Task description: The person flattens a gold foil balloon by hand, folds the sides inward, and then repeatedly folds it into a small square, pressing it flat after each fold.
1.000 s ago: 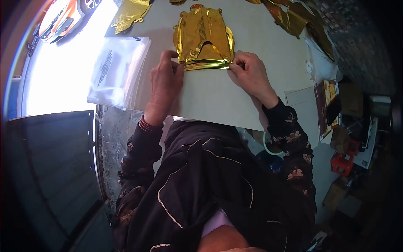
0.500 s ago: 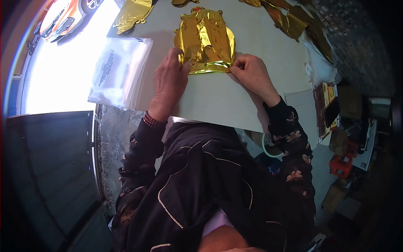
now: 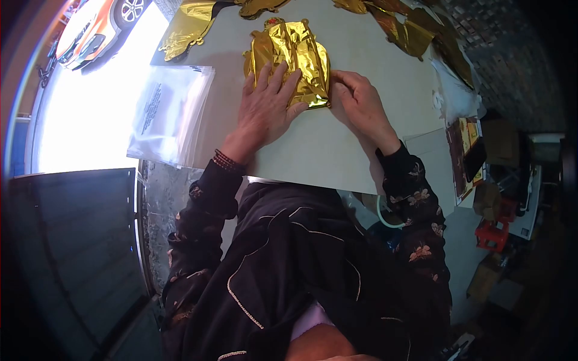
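A flat, folded gold foil balloon (image 3: 310,54) lies on the pale tabletop (image 3: 307,147) in front of me, with a small red patch at its top. My left hand (image 3: 268,108) rests flat on its lower left part, fingers spread, hiding that area. At the lower right edge, my right hand (image 3: 361,105) has its fingers bent together against the foil; its fingertips are partly hidden. Left of the foil balloon is a stack of clear plastic bags (image 3: 171,114) with dark print.
More gold foil pieces lie at the far left (image 3: 186,30) and far right (image 3: 403,30) of the table. A dark phone-like object (image 3: 475,161) is at the right edge. A red stool (image 3: 492,234) stands beyond. An orange car (image 3: 90,39) shows outside, upper left.
My left hand has moved from the foil's left edge onto its surface and flattened out. The bottom strip has been folded over. My right hand has shifted slightly up along the right edge.
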A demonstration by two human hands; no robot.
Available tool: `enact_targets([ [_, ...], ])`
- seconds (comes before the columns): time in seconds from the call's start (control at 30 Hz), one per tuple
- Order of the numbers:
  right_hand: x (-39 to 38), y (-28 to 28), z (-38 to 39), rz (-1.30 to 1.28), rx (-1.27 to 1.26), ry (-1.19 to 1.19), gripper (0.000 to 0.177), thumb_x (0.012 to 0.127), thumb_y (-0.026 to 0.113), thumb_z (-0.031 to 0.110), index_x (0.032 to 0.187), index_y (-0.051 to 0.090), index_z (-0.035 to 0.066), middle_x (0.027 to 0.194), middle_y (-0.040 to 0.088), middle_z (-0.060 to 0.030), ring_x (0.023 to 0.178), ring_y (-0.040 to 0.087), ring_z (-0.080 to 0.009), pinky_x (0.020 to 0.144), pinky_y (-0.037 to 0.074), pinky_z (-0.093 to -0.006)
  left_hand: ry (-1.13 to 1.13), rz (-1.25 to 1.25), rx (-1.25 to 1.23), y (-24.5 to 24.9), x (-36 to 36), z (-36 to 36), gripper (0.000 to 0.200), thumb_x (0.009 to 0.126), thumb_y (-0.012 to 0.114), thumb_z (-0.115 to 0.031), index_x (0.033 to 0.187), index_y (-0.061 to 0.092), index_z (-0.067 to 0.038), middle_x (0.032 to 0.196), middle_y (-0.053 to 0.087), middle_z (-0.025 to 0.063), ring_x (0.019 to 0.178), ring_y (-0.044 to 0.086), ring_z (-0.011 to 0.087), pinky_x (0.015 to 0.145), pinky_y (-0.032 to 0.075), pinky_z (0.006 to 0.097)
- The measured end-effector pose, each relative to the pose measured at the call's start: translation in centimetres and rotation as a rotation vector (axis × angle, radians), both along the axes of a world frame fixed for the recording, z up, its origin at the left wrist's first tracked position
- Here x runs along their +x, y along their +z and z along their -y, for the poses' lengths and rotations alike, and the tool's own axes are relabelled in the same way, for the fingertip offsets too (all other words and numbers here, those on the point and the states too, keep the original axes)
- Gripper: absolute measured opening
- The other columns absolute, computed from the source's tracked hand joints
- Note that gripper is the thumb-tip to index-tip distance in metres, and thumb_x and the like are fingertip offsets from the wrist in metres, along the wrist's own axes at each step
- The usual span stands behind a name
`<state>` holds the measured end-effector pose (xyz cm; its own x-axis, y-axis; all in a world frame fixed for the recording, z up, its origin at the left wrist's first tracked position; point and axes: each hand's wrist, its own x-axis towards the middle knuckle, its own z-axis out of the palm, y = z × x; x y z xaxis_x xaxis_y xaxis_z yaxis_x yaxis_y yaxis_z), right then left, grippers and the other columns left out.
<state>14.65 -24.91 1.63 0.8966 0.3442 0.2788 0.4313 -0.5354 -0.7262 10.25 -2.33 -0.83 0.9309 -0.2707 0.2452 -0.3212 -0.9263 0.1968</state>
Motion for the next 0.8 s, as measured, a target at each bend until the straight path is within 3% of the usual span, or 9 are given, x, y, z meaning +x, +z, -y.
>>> enact_targets([
  [0.07,0.5,-0.2,0.0,0.210,-0.179,0.090,0.037,0.093,0.052,0.008,0.127,0.059,-0.002,0.128,0.061,-0.0194,0.124,0.055,-0.0370,0.107,0.043,-0.0450,-0.005,0.007,-0.023,0.2,0.0,-0.1,0.068,0.101,0.045,-0.053,0.155,0.035,-0.013,0.158,0.036,0.0165,0.148,0.028,0.0377,0.119,0.020,0.0545],
  [0.17,1.1,-1.9,0.0,0.319,-0.338,0.168,0.043,0.094,0.049,0.007,0.137,0.051,0.000,0.141,0.052,-0.0192,0.136,0.042,-0.0402,0.114,0.035,-0.0473,-0.021,0.030,-0.067,-0.2,0.1,-0.2,0.069,0.101,0.045,-0.052,0.156,0.032,-0.012,0.158,0.035,0.0161,0.149,0.027,0.0373,0.119,0.019,0.0550],
  [0.27,1.3,-2.3,-0.1,0.335,-0.303,0.153,0.045,0.096,0.047,0.010,0.141,0.046,0.002,0.148,0.044,-0.0183,0.141,0.036,-0.0411,0.117,0.031,-0.0484,-0.033,0.033,-0.067,-0.3,0.1,-0.3,0.070,0.101,0.045,-0.052,0.157,0.030,-0.013,0.159,0.034,0.0153,0.149,0.026,0.0370,0.119,0.018,0.0551],
  [0.37,1.8,-2.4,0.3,0.343,-0.459,0.216,0.043,0.097,0.046,0.011,0.139,0.049,0.002,0.150,0.042,-0.0181,0.143,0.034,-0.0405,0.119,0.029,-0.0511,-0.035,0.030,-0.052,-0.2,0.0,-0.2,0.070,0.100,0.046,-0.054,0.157,0.031,-0.015,0.159,0.034,0.0138,0.149,0.027,0.0371,0.120,0.017,0.0555],
  [0.47,2.3,-1.4,0.6,0.335,-0.456,0.338,0.041,0.099,0.045,0.013,0.138,0.051,0.004,0.153,0.039,-0.0172,0.145,0.032,-0.0400,0.119,0.028,-0.0538,-0.034,0.039,-0.036,-0.4,-0.1,-0.2,0.070,0.099,0.047,-0.057,0.156,0.034,-0.020,0.158,0.036,0.0121,0.147,0.028,0.0381,0.119,0.016,0.0567],
  [0.63,3.2,-0.9,1.0,0.443,-0.544,0.406,0.039,0.101,0.045,0.017,0.138,0.053,0.008,0.153,0.041,-0.0155,0.146,0.031,-0.0367,0.120,0.027,-0.0520,0.003,0.028,-0.026,0.1,-0.2,0.1,0.066,0.099,0.046,-0.057,0.154,0.038,-0.022,0.157,0.038,0.0118,0.147,0.028,0.0391,0.118,0.016,0.0578],
  [0.8,3.2,-0.3,0.9,0.415,-0.582,0.484,0.041,0.102,0.043,0.020,0.142,0.051,0.013,0.150,0.045,-0.0110,0.147,0.031,-0.0291,0.123,0.024,-0.0494,0.033,0.066,-0.099,-0.2,0.0,0.0,0.063,0.100,0.048,-0.052,0.153,0.040,-0.018,0.156,0.036,0.0187,0.146,0.028,0.0423,0.118,0.018,0.0557],
])
